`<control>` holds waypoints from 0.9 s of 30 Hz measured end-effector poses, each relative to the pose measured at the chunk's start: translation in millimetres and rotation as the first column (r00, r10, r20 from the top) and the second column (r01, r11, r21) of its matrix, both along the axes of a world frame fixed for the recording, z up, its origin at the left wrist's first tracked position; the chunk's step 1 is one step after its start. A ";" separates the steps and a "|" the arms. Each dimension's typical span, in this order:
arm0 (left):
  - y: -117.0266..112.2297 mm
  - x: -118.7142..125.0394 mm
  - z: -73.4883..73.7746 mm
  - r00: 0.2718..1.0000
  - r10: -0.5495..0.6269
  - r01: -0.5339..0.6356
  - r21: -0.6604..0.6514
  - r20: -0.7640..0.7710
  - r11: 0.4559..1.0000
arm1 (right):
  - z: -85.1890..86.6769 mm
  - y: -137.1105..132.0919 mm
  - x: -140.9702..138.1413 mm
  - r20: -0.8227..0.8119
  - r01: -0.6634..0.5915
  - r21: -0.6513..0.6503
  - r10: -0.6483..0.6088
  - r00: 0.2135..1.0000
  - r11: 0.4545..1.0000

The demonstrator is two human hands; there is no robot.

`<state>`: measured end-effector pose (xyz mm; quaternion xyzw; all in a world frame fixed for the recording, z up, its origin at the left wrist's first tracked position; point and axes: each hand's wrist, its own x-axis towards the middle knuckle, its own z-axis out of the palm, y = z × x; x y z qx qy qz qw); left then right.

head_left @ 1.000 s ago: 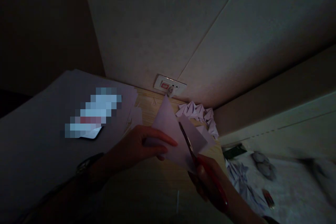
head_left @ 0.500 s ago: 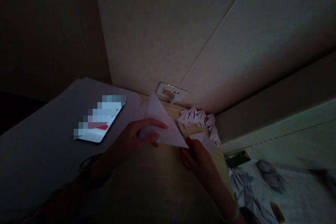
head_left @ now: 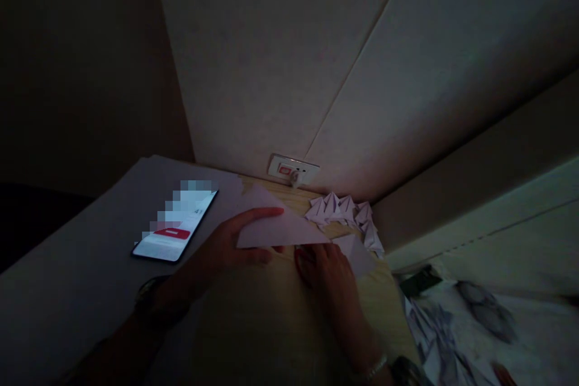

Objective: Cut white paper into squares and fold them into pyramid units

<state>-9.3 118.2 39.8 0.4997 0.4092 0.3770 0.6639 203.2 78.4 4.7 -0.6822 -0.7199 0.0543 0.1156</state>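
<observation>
My left hand (head_left: 237, 235) grips a folded white paper triangle (head_left: 289, 226) at its left end, the index finger lying over the top and the thumb at the lower edge. At the triangle's right corner my right hand (head_left: 330, 268) is closed on scissors with red handles (head_left: 304, 266); their blades are hidden under the paper. Just beyond that hand a white paper piece (head_left: 355, 253) lies on the wooden table (head_left: 257, 313). Several folded paper pieces (head_left: 339, 210) stand in a row near the wall.
A lit phone (head_left: 174, 232) rests on a stack of large white sheets (head_left: 67, 289) at left. A wall socket (head_left: 293, 169) with a plug sits behind the table. Below the table's right edge are more folded papers (head_left: 434, 332) and a green item (head_left: 420, 280).
The triangle has tilted flatter and lower. My right hand and the scissors have moved left, under its lower edge; the blades, visible before, are now covered. The camera view has shifted slightly.
</observation>
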 end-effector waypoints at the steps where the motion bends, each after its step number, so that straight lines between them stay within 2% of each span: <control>1: -1.5 0.2 2.8 1.000 -0.005 0.005 -0.015 0.004 1.000 | 4.2 -0.6 0.8 -0.070 -0.020 0.045 0.024 0.997 0.999; 4: -3.3 0.9 3.8 0.999 0.010 -0.010 -0.015 0.038 1.000 | 25.2 -0.4 -0.4 -0.332 -0.083 0.245 0.163 0.929 0.966; 8: -0.9 3.1 -9.6 0.966 -0.136 0.149 -0.045 0.219 0.988 | 54.0 10.0 -13.5 -0.475 -0.151 0.354 0.317 0.821 0.923; 11: -1.2 4.6 -14.8 0.958 -0.171 0.200 -0.105 0.231 0.974 | 59.4 21.1 -24.4 -0.610 -0.158 0.329 0.338 0.717 0.931; 14: -1.4 3.2 -11.7 0.957 -0.253 0.269 -0.107 0.138 0.957 | 51.3 28.3 -30.1 -0.777 -0.082 0.189 0.200 0.597 0.979; 16: 0.6 0.1 -9.5 0.979 -0.204 0.204 -0.088 0.014 0.975 | 42.7 30.9 -31.5 -0.867 -0.004 0.115 0.102 0.488 0.993; 19: 6.3 -5.8 -10.7 0.987 0.061 -0.060 0.011 -0.146 0.998 | 30.3 33.4 -32.2 -0.930 0.079 0.065 0.032 0.366 0.995; 22: 11.4 -9.2 -15.3 0.953 0.233 -0.219 0.090 -0.191 0.972 | 20.4 34.2 -33.3 -0.940 0.090 0.025 -0.007 0.341 0.996; 27: 14.4 -8.8 -16.7 0.924 0.350 -0.333 0.122 -0.156 0.935 | 13.1 29.8 -37.7 -0.930 0.052 0.071 0.047 0.365 0.996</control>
